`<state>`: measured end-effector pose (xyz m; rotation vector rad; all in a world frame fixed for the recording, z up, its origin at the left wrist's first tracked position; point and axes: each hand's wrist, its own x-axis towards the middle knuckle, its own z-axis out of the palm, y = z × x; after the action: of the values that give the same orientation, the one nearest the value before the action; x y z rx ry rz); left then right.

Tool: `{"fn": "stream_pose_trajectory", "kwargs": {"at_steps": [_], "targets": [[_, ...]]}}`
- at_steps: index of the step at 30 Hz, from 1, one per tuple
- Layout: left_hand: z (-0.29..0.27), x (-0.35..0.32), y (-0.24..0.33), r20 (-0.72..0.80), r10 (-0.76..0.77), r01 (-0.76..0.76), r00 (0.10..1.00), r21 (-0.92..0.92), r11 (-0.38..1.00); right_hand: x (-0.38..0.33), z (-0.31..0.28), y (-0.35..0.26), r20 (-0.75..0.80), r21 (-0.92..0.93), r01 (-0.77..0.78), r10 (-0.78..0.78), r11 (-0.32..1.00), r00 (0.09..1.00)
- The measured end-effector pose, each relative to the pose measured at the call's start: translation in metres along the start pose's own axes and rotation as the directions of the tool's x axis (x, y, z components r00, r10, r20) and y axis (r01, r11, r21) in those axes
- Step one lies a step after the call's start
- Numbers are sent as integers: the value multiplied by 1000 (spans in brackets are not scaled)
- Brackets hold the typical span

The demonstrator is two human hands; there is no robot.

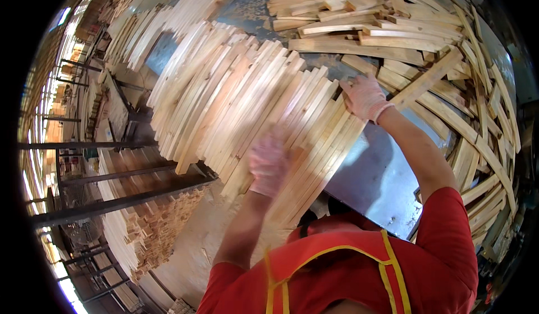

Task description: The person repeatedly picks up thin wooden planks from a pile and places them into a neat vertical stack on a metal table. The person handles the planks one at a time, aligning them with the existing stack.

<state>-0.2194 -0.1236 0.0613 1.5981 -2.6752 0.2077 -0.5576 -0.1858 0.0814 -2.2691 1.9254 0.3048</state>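
A row of pale wooden strips lies side by side across the metal table, running from the upper left toward my body. My left hand, in a light pinkish work glove, is over the near part of the row. It is smeared by motion, so its fingers cannot be made out. At the far ends of the rightmost strips is my gloved right hand, its fingers bent round a strip's end. The palm side is hidden.
A loose heap of wooden boards covers the table's far right, with crossed pieces beside my right arm. Bare metal table shows below that arm. Black metal bars and a stack of strips stand at the left.
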Motion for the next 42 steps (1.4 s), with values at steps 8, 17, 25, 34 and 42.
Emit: {"fn": "stream_pose_trajectory", "kwargs": {"at_steps": [8, 17, 25, 34, 42], "targets": [[2, 5, 60, 295, 106, 18, 950, -387, 922, -110, 10, -25, -363, 677, 131, 173, 724, 916], [-148, 98, -48, -138, -93, 35, 986, -374, 927, -152, 103, -163, 500, 836, -532, 217, 131, 839], [-28, 32, -74, -278, 38, -19, 960, 71, 997, -142, 89, -177, 447, 895, -431, 248, -117, 859], [34, -88, 60, -330, 326, -428, 886, -311, 848, -113, 106, -146, 499, 821, -540, 225, 188, 837], [70, -100, 46, -126, 348, -369, 929, -406, 836, -83, 86, -133, 619, 756, -651, 248, 67, 745]]}}
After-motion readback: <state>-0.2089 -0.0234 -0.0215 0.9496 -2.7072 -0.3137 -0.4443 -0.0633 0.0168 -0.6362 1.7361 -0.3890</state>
